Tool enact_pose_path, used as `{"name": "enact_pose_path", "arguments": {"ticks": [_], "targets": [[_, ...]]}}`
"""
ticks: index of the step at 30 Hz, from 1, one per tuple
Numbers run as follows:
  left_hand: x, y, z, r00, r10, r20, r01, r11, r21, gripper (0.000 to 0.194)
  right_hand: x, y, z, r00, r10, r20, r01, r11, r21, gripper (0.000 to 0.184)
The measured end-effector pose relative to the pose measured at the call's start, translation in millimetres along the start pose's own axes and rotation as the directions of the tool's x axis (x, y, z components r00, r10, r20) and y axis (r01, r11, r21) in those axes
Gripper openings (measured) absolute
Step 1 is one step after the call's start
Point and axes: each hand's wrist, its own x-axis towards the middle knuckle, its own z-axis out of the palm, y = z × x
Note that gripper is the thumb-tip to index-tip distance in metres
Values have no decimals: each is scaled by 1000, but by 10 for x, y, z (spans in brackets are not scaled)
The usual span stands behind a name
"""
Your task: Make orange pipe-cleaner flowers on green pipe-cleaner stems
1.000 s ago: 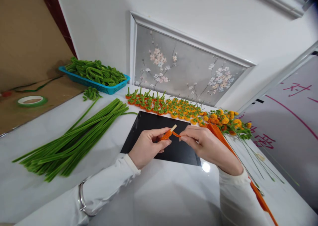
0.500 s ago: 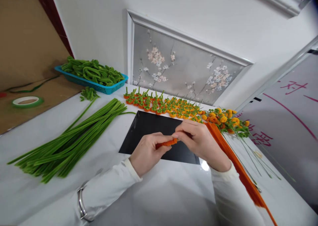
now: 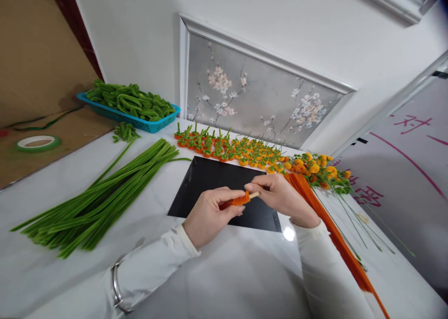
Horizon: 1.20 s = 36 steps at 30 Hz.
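Over a black mat (image 3: pixel 206 181), my left hand (image 3: pixel 208 216) is closed around a wooden stick (image 3: pixel 254 194) wound with an orange pipe cleaner (image 3: pixel 241 200). The stick's pale end pokes out to the right of the tight coil. My right hand (image 3: pixel 276 192) is closed in a pinch at the coil's right end, thumb and forefinger on the orange pipe cleaner; its other fingers curl behind. The part of the coil inside my left hand is hidden. A bundle of loose orange pipe cleaners (image 3: pixel 332 230) lies beside and partly behind my right forearm.
Green pipe cleaners (image 3: pixel 105 193) lie in a bundle at left, below a blue basket (image 3: pixel 154 125) of bent green ones. Rows of small orange and yellow pieces with green tops (image 3: pixel 224 148) line the wall. Finished yellow-orange flowers (image 3: pixel 315 167) lie at right; green tape (image 3: pixel 38 144) at far left.
My right hand has shifted slightly on the coil's end, uncovering the pale stick tip. My left hand stays almost where it was.
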Motion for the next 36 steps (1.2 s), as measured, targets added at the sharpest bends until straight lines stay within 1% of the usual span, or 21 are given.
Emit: {"name": "enact_pose_path", "arguments": {"ticks": [3,5,7,10,13,17,20,23,25,28,32,34,36], "targets": [[40,4,-6,995,-95,-37,87,979,-184,30,-17,-31,-4,1000,-26,-4,26,999,-21,32],[65,17,-21,985,-151,-88,126,962,-244,36,-34,-69,4,999,-44,8,45,999,-30,28],[80,30,-40,974,-184,-132,141,949,-282,44,-48,-103,20,997,-73,21,74,996,-46,28],[86,40,-60,967,-212,-145,159,937,-310,51,-63,-126,44,991,-134,-7,132,985,-112,27],[86,42,-70,964,-237,-121,193,935,-297,48,-82,-126,53,983,-174,-63,161,970,-181,24],[93,27,-78,955,-272,-116,238,940,-247,45,-123,-148,54,969,-200,-147,158,953,-258,20],[94,-12,-76,963,-243,-113,217,954,-208,41,-141,-195,55,963,-213,-163,158,942,-295,21],[82,-62,-68,983,-157,-95,142,978,-150,37,-136,-240,57,964,-225,-145,173,938,-301,21],[66,-75,-62,994,-86,-71,80,994,-77,34,-125,-257,58,962,-234,-141,187,940,-286,20],[38,-48,-55,1000,-6,-28,8,998,61,31,-104,-263,54,956,-246,-157,212,955,-209,19],[18,11,-55,998,60,3,-59,976,208,34,-68,-241,50,949,-248,-193,241,969,-60,17],[16,16,-51,997,78,-1,-75,966,249,35,-49,-220,54,955,-219,-202,225,974,6,13],[14,6,-40,996,87,-5,-83,967,239,34,-34,-197,61,967,-160,-200,180,980,85,11]]}}
